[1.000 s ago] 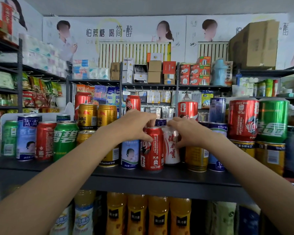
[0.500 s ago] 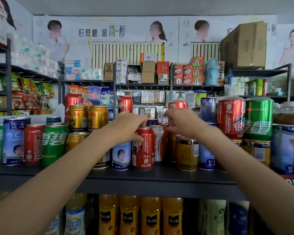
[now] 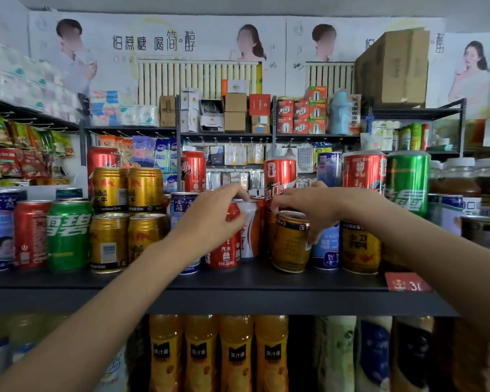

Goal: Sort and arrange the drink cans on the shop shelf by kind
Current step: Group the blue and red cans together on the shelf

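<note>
Mixed drink cans crowd the dark shelf (image 3: 238, 295). My left hand (image 3: 210, 219) grips the top of a red cola can (image 3: 224, 253) at the shelf's middle. A white cola can (image 3: 249, 233) stands right beside it. My right hand (image 3: 314, 210) curls over the rim of a gold can (image 3: 290, 244), which leans slightly. Behind my hands a red can (image 3: 279, 176) sits on top of other cans. Left of my left arm are stacked gold cans (image 3: 109, 241), a green can (image 3: 68, 233) and a red can (image 3: 30, 233).
At the right stand a blue can (image 3: 326, 250), an upside-down gold can (image 3: 359, 247), and a stacked red can (image 3: 362, 171) and green can (image 3: 408, 179). Jars (image 3: 458, 179) stand at the far right. Orange juice bottles (image 3: 235, 355) fill the shelf below. A red price tag (image 3: 405, 281) hangs on the edge.
My right hand has come forward and down from the cans at the back onto the gold can's rim, and that can now leans. My left hand stays on the red cola can.
</note>
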The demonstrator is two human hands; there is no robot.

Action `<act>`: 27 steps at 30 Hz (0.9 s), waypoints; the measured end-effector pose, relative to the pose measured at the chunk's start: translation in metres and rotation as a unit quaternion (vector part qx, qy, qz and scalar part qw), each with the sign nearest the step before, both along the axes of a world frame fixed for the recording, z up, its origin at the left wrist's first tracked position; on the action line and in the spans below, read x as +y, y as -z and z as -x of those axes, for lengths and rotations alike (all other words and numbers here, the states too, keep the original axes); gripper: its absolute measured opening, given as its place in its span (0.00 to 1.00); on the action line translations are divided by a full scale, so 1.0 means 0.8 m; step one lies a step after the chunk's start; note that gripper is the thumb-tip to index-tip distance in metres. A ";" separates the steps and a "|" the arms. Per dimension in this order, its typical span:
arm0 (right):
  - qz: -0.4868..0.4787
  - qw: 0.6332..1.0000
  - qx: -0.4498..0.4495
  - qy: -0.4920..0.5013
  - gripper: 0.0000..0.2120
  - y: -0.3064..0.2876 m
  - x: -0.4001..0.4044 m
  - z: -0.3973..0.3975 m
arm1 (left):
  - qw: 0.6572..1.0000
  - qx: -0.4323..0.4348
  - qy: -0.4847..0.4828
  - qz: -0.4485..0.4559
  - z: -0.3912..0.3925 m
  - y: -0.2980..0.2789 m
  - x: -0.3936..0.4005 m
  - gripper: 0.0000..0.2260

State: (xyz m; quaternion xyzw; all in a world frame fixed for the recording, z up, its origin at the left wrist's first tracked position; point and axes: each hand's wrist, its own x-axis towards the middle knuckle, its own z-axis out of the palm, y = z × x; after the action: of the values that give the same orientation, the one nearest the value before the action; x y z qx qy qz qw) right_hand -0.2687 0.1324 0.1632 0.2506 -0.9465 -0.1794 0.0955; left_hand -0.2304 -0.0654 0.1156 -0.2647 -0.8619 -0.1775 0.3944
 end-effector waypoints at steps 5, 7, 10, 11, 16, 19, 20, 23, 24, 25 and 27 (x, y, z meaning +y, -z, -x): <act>0.131 0.989 0.000 -0.070 0.35 -0.010 0.011 -0.025 | 0.977 -0.172 0.108 -0.062 0.002 0.024 0.019 0.24; 0.265 0.957 0.006 -0.118 0.34 -0.007 0.018 -0.038 | 0.956 -0.213 0.145 -0.139 -0.002 0.014 0.019 0.24; 0.400 0.902 0.019 -0.160 0.33 0.015 0.021 -0.050 | 0.919 -0.241 0.172 -0.262 -0.010 -0.008 0.016 0.23; 0.422 0.891 0.031 -0.162 0.33 0.025 0.018 -0.050 | 0.912 -0.251 0.174 -0.275 -0.012 -0.013 0.016 0.24; 0.526 0.806 0.187 -0.198 0.36 0.083 0.008 -0.038 | 0.906 -0.285 0.176 -0.261 -0.012 -0.014 0.016 0.26; 0.538 0.785 0.223 -0.210 0.37 0.098 0.004 -0.036 | 0.930 -0.248 0.173 -0.207 -0.012 -0.021 0.011 0.29; 0.516 0.806 0.213 -0.199 0.35 0.097 0.004 -0.036 | 0.948 -0.226 0.153 -0.162 -0.012 -0.027 0.010 0.29; 0.423 0.867 0.178 -0.194 0.26 0.078 0.010 -0.040 | 0.981 -0.178 0.075 0.022 -0.012 -0.047 0.011 0.29; 0.440 0.857 0.179 -0.198 0.24 0.068 0.013 -0.040 | 0.980 -0.174 0.048 0.083 -0.011 -0.053 0.014 0.29; 0.477 0.838 0.183 -0.192 0.22 0.055 0.015 -0.039 | 0.975 -0.175 0.021 0.136 -0.009 -0.058 0.018 0.30; 0.510 0.820 0.215 -0.147 0.20 0.024 0.020 -0.031 | 0.958 -0.188 -0.023 0.214 -0.004 -0.061 0.025 0.31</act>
State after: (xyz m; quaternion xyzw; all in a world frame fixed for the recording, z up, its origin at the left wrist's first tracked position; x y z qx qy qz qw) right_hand -0.2441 0.1481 0.1440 0.2570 -0.8101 0.2964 0.4357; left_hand -0.2273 -0.0450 0.1648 -0.2847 -0.9443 -0.0258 0.1633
